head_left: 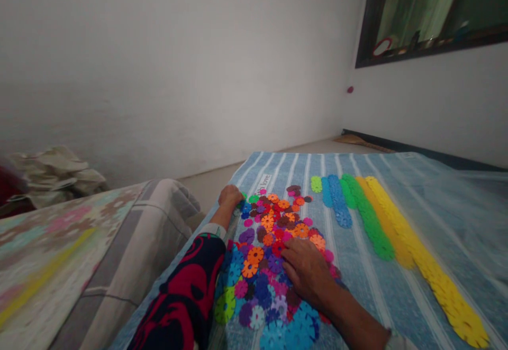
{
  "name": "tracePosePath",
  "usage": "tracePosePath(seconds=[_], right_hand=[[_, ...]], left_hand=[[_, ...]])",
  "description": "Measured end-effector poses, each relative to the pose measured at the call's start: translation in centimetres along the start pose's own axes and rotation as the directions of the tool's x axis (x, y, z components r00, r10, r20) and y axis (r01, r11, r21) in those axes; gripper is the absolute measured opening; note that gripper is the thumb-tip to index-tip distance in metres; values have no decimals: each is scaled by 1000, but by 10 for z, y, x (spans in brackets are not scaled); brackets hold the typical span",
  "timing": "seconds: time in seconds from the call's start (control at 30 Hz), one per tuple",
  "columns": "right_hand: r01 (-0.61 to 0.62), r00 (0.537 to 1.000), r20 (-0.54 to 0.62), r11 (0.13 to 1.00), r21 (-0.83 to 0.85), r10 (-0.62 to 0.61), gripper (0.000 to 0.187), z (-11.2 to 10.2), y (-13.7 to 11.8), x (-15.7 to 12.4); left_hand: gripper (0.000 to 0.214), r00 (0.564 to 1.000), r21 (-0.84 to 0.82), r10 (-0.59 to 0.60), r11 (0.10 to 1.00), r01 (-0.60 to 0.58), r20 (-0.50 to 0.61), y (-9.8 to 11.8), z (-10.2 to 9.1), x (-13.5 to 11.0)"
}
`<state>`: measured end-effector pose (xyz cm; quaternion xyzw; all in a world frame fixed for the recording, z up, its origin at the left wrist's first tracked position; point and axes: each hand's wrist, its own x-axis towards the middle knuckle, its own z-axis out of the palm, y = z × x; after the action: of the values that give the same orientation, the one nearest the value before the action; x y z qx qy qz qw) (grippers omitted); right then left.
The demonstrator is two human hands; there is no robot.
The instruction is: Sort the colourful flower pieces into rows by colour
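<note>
left hand (230, 195) curled, far-left edge of notched round discs (273, 263) | right hand (305, 266) half-curled on them | can't tell either's hold | striped cloth (357, 286) beneath

Dim, diffuse light greys the wall (178, 70); details look soft.

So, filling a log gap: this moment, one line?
left hand: at disc pile edge | right hand: on pile | yellow row: rightmost

White wall (178, 64), dark-framed window (431, 9), floral cloth (67, 233) at left
</note>
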<state>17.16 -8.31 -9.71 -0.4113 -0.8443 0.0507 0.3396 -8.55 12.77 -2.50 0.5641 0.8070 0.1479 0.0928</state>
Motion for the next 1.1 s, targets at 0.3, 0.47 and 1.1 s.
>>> tracePosePath(seconds=[0.3, 0.47, 1.1], right_hand=[[-10, 1000, 23, 1000, -7, 10, 6, 0, 1, 0], [-12, 999, 46, 1000, -21, 12, 5, 0, 1, 1], [11, 998, 54, 999, -39, -9, 5, -2, 1, 4]], left_hand=[[27, 990, -78, 135, 988, -132, 43, 14, 8, -2], [17, 968, 2, 202, 979, -205, 150, 24, 7, -9], [9, 977, 67, 161, 983, -172, 139, 28, 9, -9]])
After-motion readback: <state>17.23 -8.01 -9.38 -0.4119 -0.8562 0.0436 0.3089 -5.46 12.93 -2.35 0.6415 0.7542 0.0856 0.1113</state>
